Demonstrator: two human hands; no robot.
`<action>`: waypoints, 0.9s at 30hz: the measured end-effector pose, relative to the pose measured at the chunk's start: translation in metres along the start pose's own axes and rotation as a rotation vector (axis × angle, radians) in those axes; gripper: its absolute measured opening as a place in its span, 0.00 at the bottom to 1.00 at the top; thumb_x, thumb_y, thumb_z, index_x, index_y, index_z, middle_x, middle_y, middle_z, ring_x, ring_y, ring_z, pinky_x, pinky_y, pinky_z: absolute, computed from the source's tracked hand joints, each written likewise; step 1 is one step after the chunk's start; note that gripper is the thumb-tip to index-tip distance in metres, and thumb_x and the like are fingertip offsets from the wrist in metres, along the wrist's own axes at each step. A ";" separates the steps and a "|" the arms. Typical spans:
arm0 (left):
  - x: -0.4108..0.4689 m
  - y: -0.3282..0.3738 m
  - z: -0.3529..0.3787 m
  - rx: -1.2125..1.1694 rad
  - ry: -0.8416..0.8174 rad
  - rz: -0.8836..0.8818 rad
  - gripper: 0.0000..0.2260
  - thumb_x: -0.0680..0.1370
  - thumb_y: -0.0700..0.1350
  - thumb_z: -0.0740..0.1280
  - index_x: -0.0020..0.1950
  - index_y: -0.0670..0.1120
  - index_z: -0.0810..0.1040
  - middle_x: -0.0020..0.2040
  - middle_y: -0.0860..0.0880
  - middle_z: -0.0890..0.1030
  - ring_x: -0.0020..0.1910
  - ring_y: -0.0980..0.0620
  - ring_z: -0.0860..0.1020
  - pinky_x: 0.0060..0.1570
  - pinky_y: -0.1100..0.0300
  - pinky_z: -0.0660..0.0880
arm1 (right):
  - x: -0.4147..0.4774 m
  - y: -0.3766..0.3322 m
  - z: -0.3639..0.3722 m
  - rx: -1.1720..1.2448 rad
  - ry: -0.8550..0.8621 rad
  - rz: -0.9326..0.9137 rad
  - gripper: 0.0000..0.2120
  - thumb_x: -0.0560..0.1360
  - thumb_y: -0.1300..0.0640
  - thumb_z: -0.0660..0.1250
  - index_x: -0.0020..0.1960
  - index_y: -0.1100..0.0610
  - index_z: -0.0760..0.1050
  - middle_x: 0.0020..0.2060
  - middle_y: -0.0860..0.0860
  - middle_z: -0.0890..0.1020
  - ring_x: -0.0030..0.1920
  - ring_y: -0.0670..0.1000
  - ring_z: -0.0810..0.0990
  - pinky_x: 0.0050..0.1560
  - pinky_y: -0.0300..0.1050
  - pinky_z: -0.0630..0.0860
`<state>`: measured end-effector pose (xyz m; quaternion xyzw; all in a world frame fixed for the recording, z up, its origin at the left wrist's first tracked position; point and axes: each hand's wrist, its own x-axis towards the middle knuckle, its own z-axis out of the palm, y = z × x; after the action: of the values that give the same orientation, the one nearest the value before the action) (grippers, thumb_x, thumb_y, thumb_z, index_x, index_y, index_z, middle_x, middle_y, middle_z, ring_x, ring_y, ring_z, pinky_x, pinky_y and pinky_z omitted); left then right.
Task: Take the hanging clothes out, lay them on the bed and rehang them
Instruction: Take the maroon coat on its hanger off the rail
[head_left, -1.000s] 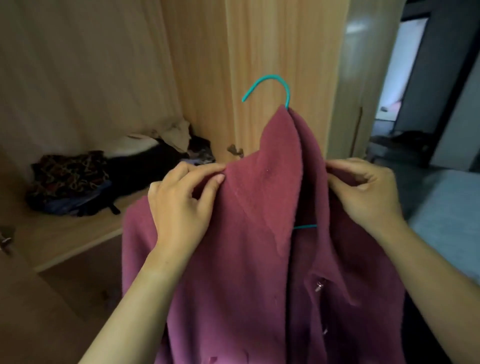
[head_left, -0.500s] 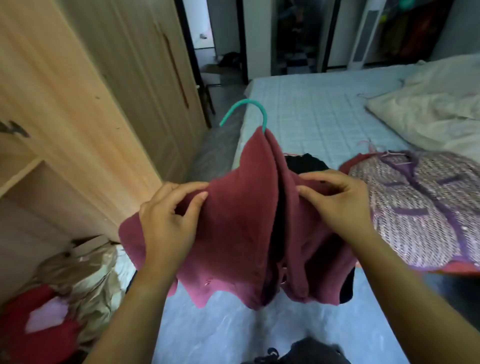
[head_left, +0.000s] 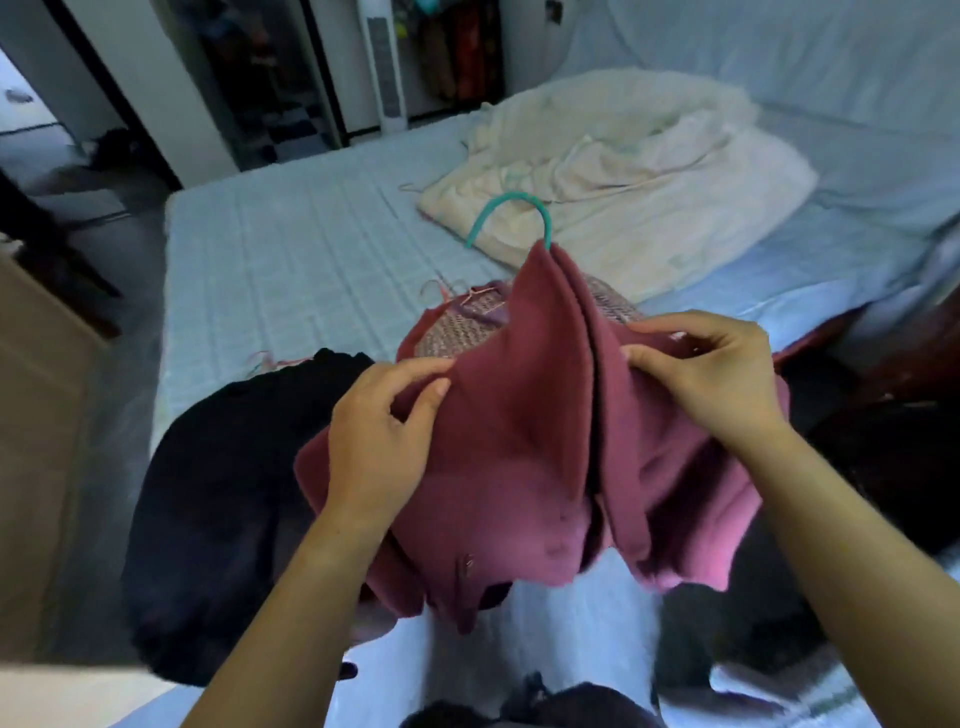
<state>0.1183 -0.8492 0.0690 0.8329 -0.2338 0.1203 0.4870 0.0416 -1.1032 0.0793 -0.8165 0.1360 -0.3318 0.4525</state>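
Head view. Pinches the red coat (head_left: 519, 441) at its shoulders, left hand (head_left: 379, 441) on one side, right hand (head_left: 711, 379) on the other, fingers curled into the cloth. Holds it up just over the bed (head_left: 291, 260), with the green hanger (head_left: 511, 213) poking out on top. Below, already on the bed: black clothes (head_left: 218, 493) and a pink knit top (head_left: 452, 338). Looks about partway done. Left to do: lay this coat down, then hang everything back up.
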 end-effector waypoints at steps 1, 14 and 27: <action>0.012 0.004 0.014 -0.014 -0.026 0.011 0.11 0.75 0.41 0.70 0.50 0.58 0.80 0.47 0.61 0.79 0.49 0.64 0.77 0.52 0.70 0.71 | 0.014 0.007 -0.011 -0.027 0.017 -0.006 0.13 0.62 0.56 0.79 0.43 0.46 0.80 0.32 0.32 0.80 0.33 0.33 0.76 0.41 0.26 0.68; 0.189 -0.024 0.138 -0.010 -0.025 0.203 0.10 0.77 0.41 0.67 0.57 0.52 0.79 0.50 0.61 0.78 0.52 0.62 0.76 0.55 0.68 0.71 | 0.209 0.080 -0.017 -0.118 0.082 -0.007 0.10 0.63 0.52 0.78 0.42 0.44 0.80 0.32 0.30 0.80 0.31 0.37 0.75 0.40 0.33 0.71; 0.304 -0.127 0.207 0.279 0.003 -0.054 0.08 0.78 0.44 0.66 0.56 0.53 0.79 0.47 0.59 0.78 0.48 0.61 0.75 0.50 0.74 0.67 | 0.368 0.194 0.101 -0.037 -0.280 0.057 0.11 0.63 0.56 0.79 0.40 0.43 0.81 0.34 0.36 0.82 0.35 0.33 0.77 0.41 0.25 0.70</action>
<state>0.4388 -1.0591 0.0006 0.8983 -0.1919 0.1397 0.3699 0.3971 -1.3371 0.0350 -0.8588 0.1006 -0.1994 0.4612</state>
